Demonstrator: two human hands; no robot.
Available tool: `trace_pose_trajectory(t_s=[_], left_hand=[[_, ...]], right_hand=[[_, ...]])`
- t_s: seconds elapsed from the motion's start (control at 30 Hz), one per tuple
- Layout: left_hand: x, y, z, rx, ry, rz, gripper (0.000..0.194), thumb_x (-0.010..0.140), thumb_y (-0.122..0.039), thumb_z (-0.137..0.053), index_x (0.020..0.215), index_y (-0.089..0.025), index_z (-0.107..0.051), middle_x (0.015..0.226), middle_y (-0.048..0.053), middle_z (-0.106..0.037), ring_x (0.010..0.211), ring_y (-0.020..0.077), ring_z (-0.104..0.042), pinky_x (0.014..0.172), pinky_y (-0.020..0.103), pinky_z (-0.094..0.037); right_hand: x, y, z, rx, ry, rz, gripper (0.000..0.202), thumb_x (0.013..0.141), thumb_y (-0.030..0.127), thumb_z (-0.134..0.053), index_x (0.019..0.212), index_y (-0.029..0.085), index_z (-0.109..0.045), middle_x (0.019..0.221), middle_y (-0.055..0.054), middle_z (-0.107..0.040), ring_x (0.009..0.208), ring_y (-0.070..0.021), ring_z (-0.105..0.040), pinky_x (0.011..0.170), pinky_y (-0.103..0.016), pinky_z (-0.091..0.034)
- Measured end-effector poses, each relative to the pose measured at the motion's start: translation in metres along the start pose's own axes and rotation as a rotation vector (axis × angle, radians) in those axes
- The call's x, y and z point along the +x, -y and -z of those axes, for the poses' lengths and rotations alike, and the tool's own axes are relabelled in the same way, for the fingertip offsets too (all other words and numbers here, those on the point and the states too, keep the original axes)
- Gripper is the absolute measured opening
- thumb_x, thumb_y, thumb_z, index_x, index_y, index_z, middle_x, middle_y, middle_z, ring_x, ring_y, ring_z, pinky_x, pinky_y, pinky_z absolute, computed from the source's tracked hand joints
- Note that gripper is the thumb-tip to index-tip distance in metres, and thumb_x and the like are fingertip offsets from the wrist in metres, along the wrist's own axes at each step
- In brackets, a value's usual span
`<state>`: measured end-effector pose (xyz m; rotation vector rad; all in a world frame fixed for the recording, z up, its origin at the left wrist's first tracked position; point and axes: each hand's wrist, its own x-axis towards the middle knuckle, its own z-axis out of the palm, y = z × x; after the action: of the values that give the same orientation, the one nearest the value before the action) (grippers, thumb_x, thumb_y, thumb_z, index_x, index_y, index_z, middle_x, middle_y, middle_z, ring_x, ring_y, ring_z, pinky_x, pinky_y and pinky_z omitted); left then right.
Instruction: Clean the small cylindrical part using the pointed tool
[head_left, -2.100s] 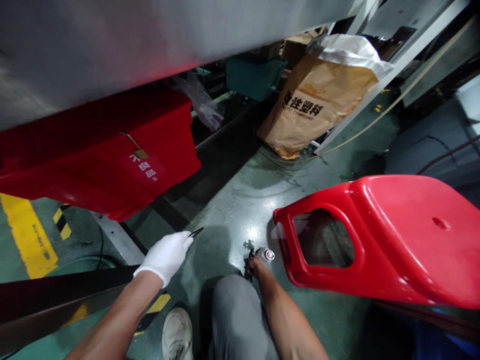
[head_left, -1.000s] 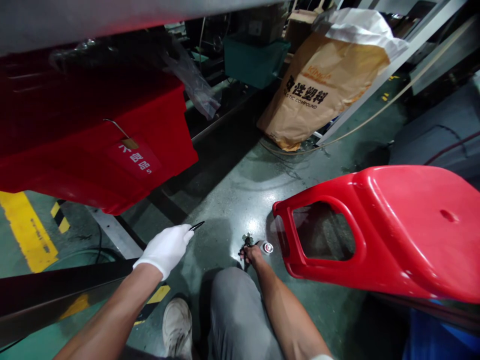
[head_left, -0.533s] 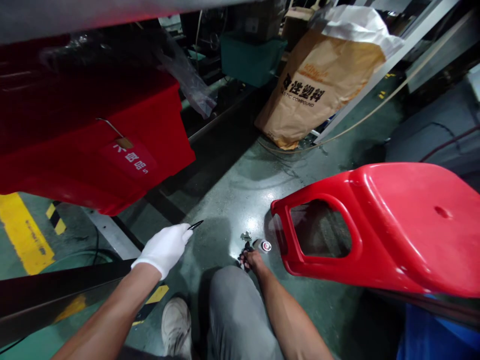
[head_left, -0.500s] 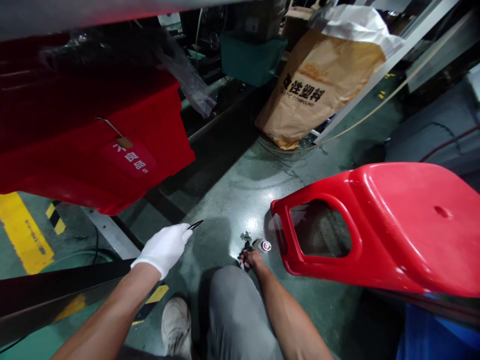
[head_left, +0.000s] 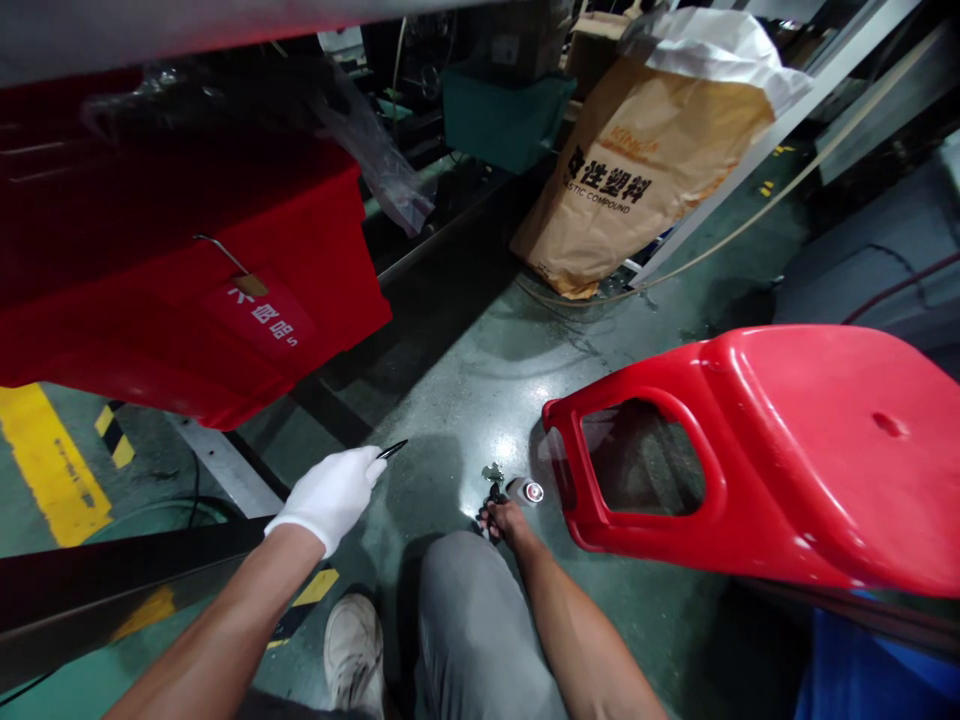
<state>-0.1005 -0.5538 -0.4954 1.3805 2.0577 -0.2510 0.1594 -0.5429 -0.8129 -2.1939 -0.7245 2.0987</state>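
My left hand (head_left: 330, 492), in a white glove, is closed round a slim black pen-like tool (head_left: 394, 449) whose tip points up and to the right. My bare right hand (head_left: 502, 518) is low near the floor, just beyond my knee, with its fingers wrapped round small dark pieces (head_left: 495, 494) too small to name. Beside that hand stands a small grey cylinder (head_left: 527, 491) with a red and white end. Some small shiny bits (head_left: 492, 472) lie on the floor just beyond my right fingers.
A red plastic stool (head_left: 787, 450) lies on its side at right. At upper left is a large red bin (head_left: 150, 300) with a metal hook. A brown paper sack (head_left: 615, 180) leans against a white post behind. A dark beam (head_left: 135, 590) crosses the lower left.
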Motion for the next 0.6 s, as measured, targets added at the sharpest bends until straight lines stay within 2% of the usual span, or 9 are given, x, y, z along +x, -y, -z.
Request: trace_pose_trajectory(t_s=[0.17, 0.33, 0.6], left_hand=[[0.002, 0.001, 0.0, 0.005, -0.004, -0.003, 0.036, 0.095, -0.044, -0.032, 0.092, -0.025, -0.063, 0.102, 0.013, -0.076, 0.1, 0.0358, -0.07, 0.078, 0.041, -0.043], [0.002, -0.001, 0.001, 0.013, 0.007, -0.009, 0.036, 0.095, -0.042, -0.031, 0.093, -0.024, -0.062, 0.104, 0.013, -0.076, 0.101, 0.0354, -0.07, 0.079, 0.041, -0.042], [0.004, -0.002, 0.001, 0.028, 0.002, -0.014, 0.037, 0.095, -0.042, -0.031, 0.094, -0.024, -0.063, 0.103, 0.014, -0.076, 0.099, 0.036, -0.071, 0.077, 0.041, -0.042]], right_hand=[[-0.002, -0.007, 0.006, -0.038, 0.011, -0.003, 0.022, 0.096, 0.033, -0.06, 0.087, 0.013, -0.062, 0.07, 0.005, -0.061, 0.053, -0.0056, -0.053, 0.046, -0.018, -0.045], [-0.003, -0.012, 0.012, -0.045, 0.005, 0.016, 0.019, 0.096, 0.031, -0.06, 0.091, 0.013, -0.062, 0.074, 0.004, -0.063, 0.056, -0.0061, -0.055, 0.047, -0.018, -0.045], [-0.002, -0.018, 0.023, -0.049, -0.004, 0.015, 0.024, 0.097, 0.035, -0.06, 0.086, 0.014, -0.061, 0.067, 0.006, -0.057, 0.05, -0.005, -0.049, 0.043, -0.018, -0.041]])
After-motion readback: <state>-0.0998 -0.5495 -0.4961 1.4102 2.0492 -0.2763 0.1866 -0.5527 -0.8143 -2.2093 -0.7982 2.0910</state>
